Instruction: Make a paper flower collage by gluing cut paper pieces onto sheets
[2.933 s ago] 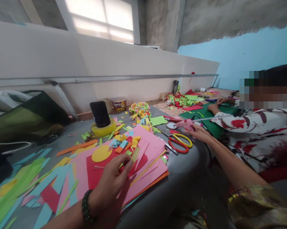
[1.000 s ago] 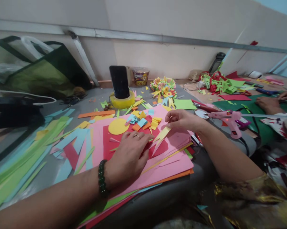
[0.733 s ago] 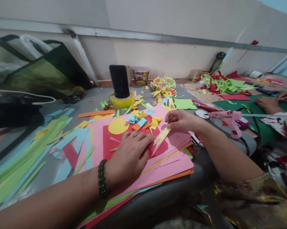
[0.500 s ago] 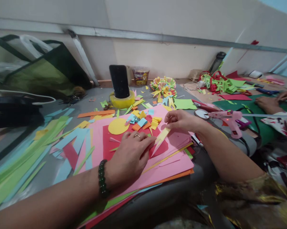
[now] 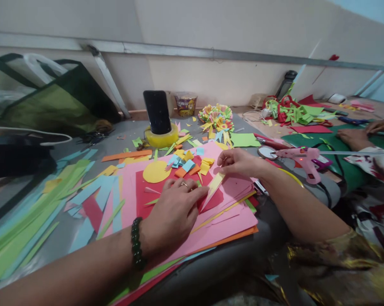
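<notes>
My left hand (image 5: 174, 210), a dark bead bracelet on its wrist, lies palm down on a red sheet (image 5: 143, 197) atop a stack of pink paper (image 5: 223, 219). My right hand (image 5: 239, 162) pinches the top end of a pale yellow pointed paper strip (image 5: 213, 187), whose tip slants down to the fingertips of my left hand. A yellow paper circle (image 5: 155, 171) and a heap of small coloured paper squares (image 5: 188, 161) lie just beyond both hands.
A pink glue gun (image 5: 302, 158) stands right of my right hand, its cord trailing. A phone (image 5: 156, 111) leans in a yellow tape roll (image 5: 161, 138). Folded paper flowers (image 5: 217, 117), long green and blue strips (image 5: 35, 208), a green bag (image 5: 51, 100). Another person's hands (image 5: 354, 136) rest on green paper.
Since 2.9 s ago my right hand came back from the glue gun and took the yellow strip; my left hand settled flat on the red sheet. Over the last second, hardly any movement.
</notes>
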The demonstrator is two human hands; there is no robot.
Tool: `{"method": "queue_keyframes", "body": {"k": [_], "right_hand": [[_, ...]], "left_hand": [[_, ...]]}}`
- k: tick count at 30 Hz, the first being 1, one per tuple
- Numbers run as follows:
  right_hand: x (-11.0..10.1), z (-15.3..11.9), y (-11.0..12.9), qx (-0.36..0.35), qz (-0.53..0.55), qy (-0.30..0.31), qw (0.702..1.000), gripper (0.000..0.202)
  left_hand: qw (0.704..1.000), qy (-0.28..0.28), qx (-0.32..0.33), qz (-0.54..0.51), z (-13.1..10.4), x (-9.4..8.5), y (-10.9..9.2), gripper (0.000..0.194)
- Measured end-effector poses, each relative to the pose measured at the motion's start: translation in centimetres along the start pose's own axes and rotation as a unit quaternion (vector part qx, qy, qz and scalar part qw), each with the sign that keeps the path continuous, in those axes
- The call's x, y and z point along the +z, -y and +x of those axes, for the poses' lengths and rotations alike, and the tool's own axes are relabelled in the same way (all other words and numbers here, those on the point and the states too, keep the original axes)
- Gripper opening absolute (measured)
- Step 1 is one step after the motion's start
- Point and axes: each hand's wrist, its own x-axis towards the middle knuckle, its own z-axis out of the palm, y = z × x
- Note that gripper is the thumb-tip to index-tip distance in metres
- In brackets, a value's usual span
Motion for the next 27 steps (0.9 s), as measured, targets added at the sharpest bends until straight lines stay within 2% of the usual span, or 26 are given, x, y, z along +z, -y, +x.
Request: {"method": "queue_keyframes", "body": {"k": [10,16,21,24,27], "right_hand": [[0.2,0.1,-0.2,-0.015,-0.018,-0.006,1.0,0.018],[0.1,0.0,-0.2,-0.062,-0.075,-0.009,0.995,0.016],[-0.3,-0.2,0.2,-0.083,-0.113,-0.03,0.99,0.014],[-0.6,-0.5,0.5,-0.07,-0.138,-0.053,0.986,0.005],[-1.1,-0.7,0.5,-0.045,-0.219,-0.092,0.97,0.008]], "left_hand": [[0.999,-0.029,0.013,0.004,0.0,0.3,0.3,0.037],[0.999,-0.031,0.022,0.008,-0.2,0.4,0.4,0.039],[0.999,-0.036,0.016,0.001,-0.1,0.4,0.4,0.037],[0.999,-0.037,0.015,0.001,-0.1,0.3,0.3,0.036],[0.999,-0.043,0.015,0.003,-0.1,0.3,0.3,0.036]]}}
